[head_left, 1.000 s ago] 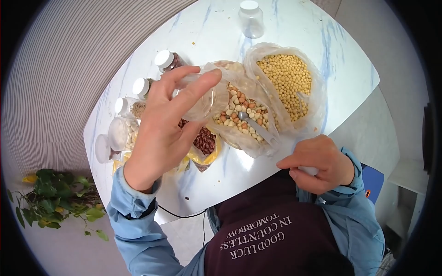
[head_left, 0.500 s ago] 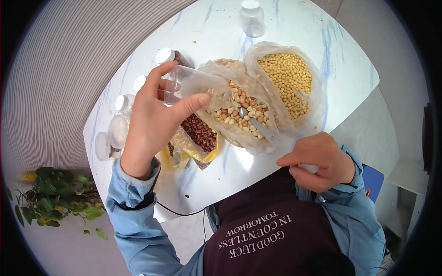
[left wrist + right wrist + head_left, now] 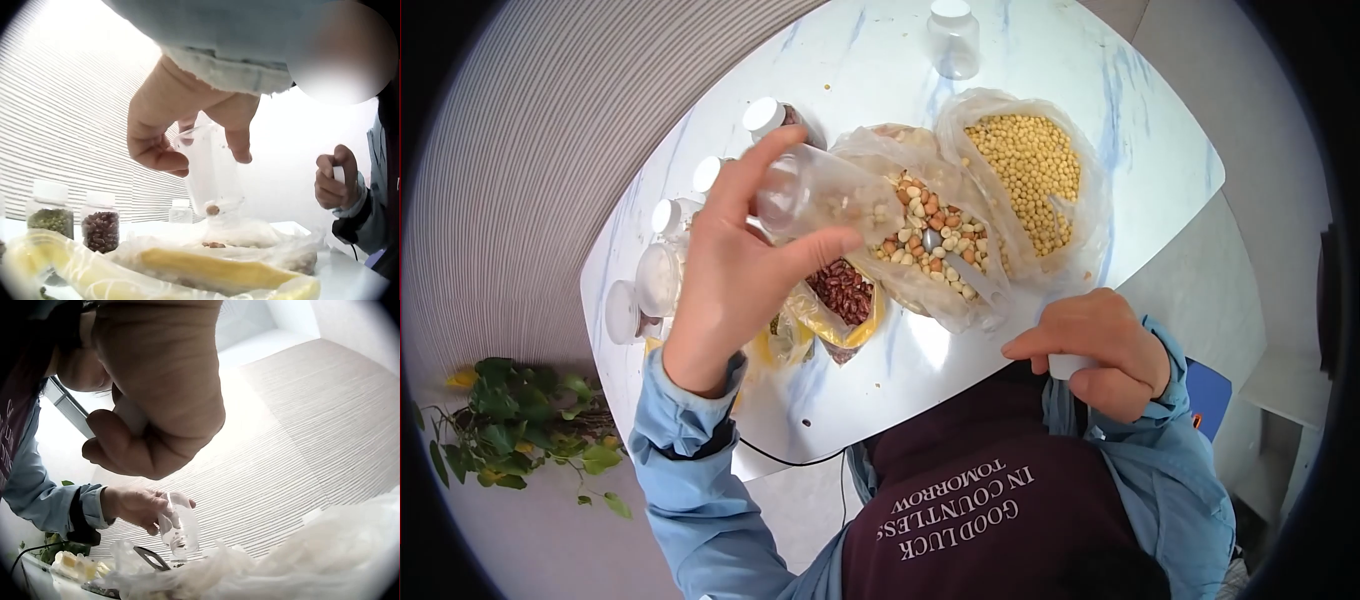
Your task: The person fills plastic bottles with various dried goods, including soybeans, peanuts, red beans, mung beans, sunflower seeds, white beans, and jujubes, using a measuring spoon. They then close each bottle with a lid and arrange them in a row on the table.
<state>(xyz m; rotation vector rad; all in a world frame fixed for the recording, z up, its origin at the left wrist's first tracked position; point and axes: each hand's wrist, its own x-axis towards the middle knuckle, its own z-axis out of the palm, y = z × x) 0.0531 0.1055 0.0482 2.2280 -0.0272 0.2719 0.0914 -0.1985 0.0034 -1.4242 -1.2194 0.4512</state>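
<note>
My left hand (image 3: pixel 740 265) grips a clear plastic jar (image 3: pixel 815 195) by its base end, thumb on one side and fingers on the other. The jar is tipped mouth down over a plastic bag of brown and cream peanuts (image 3: pixel 935 225). In the left wrist view, a single brown kernel (image 3: pixel 213 210) shows by the mouth of the jar (image 3: pixel 212 165). A grey spoon (image 3: pixel 970 275) lies among the peanuts. Near the table's front edge, my right hand (image 3: pixel 1100 345) holds a white lid (image 3: pixel 1072 366) in its curled fingers.
Soybeans (image 3: pixel 1025 175) fill an open bag beside the peanuts. Red beans (image 3: pixel 843 292) sit in a yellow-edged bag nearer the left arm. Several filled jars with white lids (image 3: pixel 670 217) stand along the table's left side; another lidded clear jar (image 3: pixel 953 45) stands at the far edge.
My left hand has shifted slightly down and left in the head view, tipping the jar over toward the peanut bag. The right hand stays in place, with more of its lid showing.
</note>
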